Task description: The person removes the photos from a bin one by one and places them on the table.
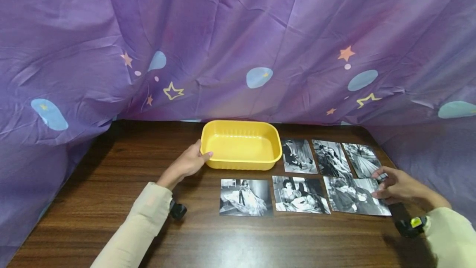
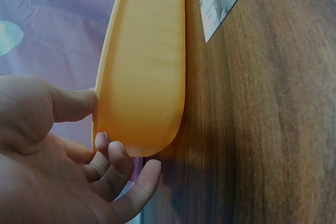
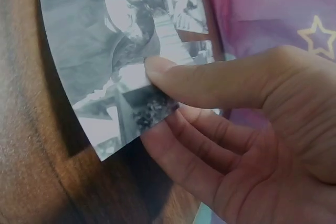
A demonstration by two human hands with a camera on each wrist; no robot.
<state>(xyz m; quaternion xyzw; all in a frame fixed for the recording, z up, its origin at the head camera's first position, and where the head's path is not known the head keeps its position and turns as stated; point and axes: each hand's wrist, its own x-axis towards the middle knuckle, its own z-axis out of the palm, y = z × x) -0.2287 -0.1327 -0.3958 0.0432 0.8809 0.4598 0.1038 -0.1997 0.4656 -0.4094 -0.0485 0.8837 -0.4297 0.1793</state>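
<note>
My left hand (image 1: pixel 188 160) grips the left end of a yellow plastic basin (image 1: pixel 241 165), thumb over the rim and fingers against the outer wall. In the left wrist view the basin (image 2: pixel 147 66) fills the middle. My right hand (image 1: pixel 399 186) pinches the right edge of a black-and-white photo (image 1: pixel 353 197) in the front row. In the right wrist view, the thumb lies on top of this photo (image 3: pixel 79 51) and the fingers are underneath; its near corner is raised off the table.
Beside it in the front row lie a photo of a reclining figure (image 1: pixel 301 195) and one of a wide gown (image 1: pixel 245 198). Three more photos (image 1: pixel 332 158) form a back row right of the basin. A purple curtain (image 1: pixel 223 53) hangs behind the brown wooden table (image 1: pixel 111 202).
</note>
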